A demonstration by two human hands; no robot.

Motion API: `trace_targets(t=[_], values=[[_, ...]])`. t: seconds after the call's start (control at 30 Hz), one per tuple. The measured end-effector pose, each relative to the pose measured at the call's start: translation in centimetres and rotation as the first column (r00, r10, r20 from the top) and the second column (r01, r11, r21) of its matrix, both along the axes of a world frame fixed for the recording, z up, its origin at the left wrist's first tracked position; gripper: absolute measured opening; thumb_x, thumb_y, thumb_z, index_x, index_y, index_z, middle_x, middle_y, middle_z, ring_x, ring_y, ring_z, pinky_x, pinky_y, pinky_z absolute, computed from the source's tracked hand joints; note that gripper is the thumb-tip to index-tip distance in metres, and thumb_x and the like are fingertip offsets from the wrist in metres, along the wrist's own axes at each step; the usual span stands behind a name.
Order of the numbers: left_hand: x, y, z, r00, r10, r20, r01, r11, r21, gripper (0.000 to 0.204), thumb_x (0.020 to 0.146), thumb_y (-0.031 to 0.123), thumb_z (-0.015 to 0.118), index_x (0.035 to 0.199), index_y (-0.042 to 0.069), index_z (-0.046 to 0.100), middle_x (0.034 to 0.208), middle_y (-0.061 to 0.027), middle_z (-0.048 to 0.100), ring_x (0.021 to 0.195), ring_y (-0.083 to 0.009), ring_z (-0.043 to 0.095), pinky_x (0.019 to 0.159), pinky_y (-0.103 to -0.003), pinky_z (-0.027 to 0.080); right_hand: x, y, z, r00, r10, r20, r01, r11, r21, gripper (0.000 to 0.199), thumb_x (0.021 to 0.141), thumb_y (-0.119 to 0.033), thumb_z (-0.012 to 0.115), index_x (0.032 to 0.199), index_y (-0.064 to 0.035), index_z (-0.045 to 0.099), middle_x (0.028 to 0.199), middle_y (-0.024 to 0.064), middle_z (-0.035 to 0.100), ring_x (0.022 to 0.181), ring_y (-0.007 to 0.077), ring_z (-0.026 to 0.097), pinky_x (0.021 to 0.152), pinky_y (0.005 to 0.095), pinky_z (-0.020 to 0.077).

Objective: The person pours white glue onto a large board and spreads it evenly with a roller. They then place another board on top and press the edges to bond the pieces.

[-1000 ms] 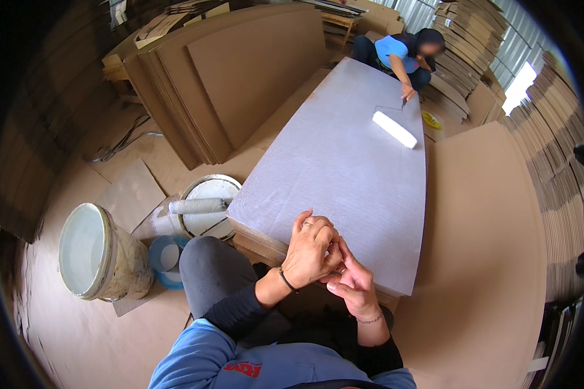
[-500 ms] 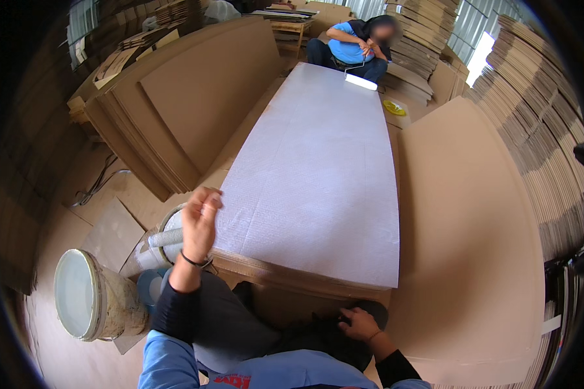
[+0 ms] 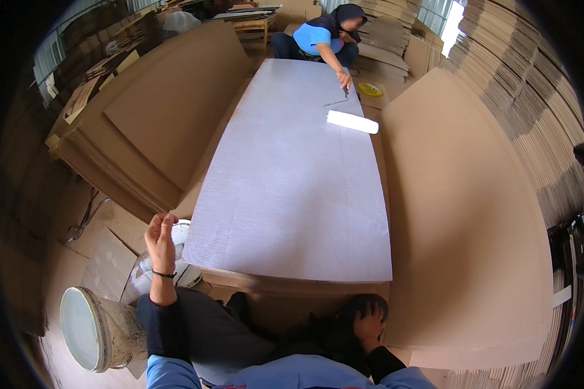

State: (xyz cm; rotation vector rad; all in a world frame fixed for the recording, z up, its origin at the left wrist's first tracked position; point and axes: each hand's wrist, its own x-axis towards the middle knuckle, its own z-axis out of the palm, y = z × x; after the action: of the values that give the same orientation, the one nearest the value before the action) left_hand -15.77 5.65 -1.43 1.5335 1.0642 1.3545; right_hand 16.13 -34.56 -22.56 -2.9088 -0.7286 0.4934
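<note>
My left hand (image 3: 161, 241) is raised at the near left corner of a large white-coated board (image 3: 292, 188), with its fingers loosely extended and nothing in it. It hovers over a white bucket (image 3: 183, 232) that stands beside the board. My right hand (image 3: 368, 322) rests flat on my dark-trousered knee (image 3: 331, 337) below the board's near edge. At the far end a person in a blue top (image 3: 318, 35) reaches a hand (image 3: 345, 79) onto the board, holding a white paint roller (image 3: 352, 122) by its handle.
A bucket with a pale lid (image 3: 87, 327) stands on the floor at the lower left. Stacked brown cardboard sheets (image 3: 169, 110) lie to the left and a large brown sheet (image 3: 461, 214) to the right. Tall cardboard stacks (image 3: 532, 84) line the right side.
My hands were clasped together; the left has swung out to the bucket and the right has dropped onto my knee. The other person's roller has come back onto the board's far right.
</note>
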Motion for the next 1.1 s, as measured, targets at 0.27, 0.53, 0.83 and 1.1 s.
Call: trace_targets(t=[0.27,0.53,0.83,1.1], values=[[-0.5,0.4,-0.2,0.999,0.046,-0.028,-0.044,0.998,0.054,0.013,0.090,0.010,0.057,0.090,-0.003,0.062,0.085,-0.0023,0.061,0.080,-0.0091,0.054,0.073,-0.022,0.043,-0.3,0.3,0.6,1.000,-0.020,-0.002,0.020,0.999,-0.031,0.057,0.088,-0.042,0.047,0.137,-0.0128,0.046,0.149,0.0123,0.031,0.139,0.0324,0.023,0.109,0.0571,0.0157],[-0.1,0.5,-0.1,0.998,0.054,-0.012,-0.053,0.998,0.045,0.012,0.089,0.009,0.058,0.091,-0.002,0.063,0.085,-0.0025,0.061,0.080,-0.0093,0.054,0.073,-0.022,0.043,-0.2,0.7,1.1,0.999,-0.038,-0.032,0.037,0.999,-0.038,0.056,0.088,-0.041,0.048,0.137,-0.0128,0.046,0.149,0.0119,0.031,0.139,0.0318,0.023,0.110,0.0567,0.0149],[-0.5,0.4,0.0,0.999,0.048,-0.018,-0.047,0.998,0.037,0.013,0.090,0.009,0.057,0.092,-0.003,0.062,0.087,-0.0039,0.062,0.082,-0.0105,0.055,0.077,-0.022,0.044,-0.3,0.6,1.1,0.999,-0.036,-0.009,0.036,0.999,-0.003,0.057,0.087,-0.040,0.049,0.136,-0.0103,0.047,0.148,0.0137,0.033,0.139,0.0335,0.023,0.109,0.0575,0.0158],[-1.1,0.4,-0.3,0.999,0.041,0.001,-0.041,0.998,0.046,0.014,0.090,0.009,0.058,0.094,-0.004,0.062,0.088,-0.0044,0.062,0.083,-0.0105,0.055,0.078,-0.022,0.044,-0.3,0.6,1.0,1.000,-0.026,0.005,0.026,1.000,0.006,0.056,0.087,-0.040,0.049,0.135,-0.0108,0.049,0.146,0.0138,0.035,0.138,0.0327,0.024,0.109,0.0571,0.0158]])
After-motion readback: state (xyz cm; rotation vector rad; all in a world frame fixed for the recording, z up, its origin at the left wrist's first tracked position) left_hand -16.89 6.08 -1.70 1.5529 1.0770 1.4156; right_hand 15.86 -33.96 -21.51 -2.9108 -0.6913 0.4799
